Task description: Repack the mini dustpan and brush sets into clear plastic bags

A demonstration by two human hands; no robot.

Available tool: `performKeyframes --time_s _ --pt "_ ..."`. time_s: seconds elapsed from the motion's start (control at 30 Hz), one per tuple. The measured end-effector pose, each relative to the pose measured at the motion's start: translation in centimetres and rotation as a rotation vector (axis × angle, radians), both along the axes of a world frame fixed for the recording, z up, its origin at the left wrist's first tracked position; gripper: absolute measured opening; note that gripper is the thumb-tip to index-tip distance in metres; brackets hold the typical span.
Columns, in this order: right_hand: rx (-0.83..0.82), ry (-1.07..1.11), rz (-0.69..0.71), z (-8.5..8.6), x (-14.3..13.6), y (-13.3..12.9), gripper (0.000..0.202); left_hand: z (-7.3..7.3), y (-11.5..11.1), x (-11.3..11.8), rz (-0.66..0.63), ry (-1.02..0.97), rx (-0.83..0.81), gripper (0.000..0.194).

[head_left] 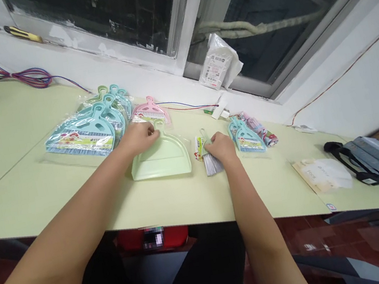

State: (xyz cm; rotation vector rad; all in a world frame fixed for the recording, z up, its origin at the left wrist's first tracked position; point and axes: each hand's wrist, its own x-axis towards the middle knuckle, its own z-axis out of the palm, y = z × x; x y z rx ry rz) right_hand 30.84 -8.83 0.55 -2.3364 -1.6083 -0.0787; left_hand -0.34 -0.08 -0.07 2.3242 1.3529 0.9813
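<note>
A light green dustpan (161, 159) rests on the table before me, its open edge toward me. My left hand (141, 137) is closed at its upper left side, thumb and fingers curled near the handle; the exact grip is partly hidden. To the right, my right hand (221, 147) is closed around the handle of a small green brush (211, 162) with grey bristles pointing toward me. A yellow-green printed label (198, 148) lies beside the brush's left side.
Bagged blue dustpan sets (79, 132) are piled at left, with a pink set (151, 111) behind my left hand. Another blue set (246, 137) lies right of my right hand. Coiled wire (31, 78) and a screwdriver (27, 36) are near the window; a white packet (216, 66) leans there.
</note>
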Motion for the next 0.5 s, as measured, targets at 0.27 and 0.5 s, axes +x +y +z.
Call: performKeyframes --time_s 0.27,0.5 --pt "0.555 -0.001 0.103 1.9 0.0 -0.9 0.014 0.5 -0.4 0.8 0.135 -0.220 -0.152 0.023" --pt "0.624 -0.089 0.189 4.5 -4.2 -3.8 0.020 0.1 -0.6 1.9 0.143 -0.457 -0.290 0.029"
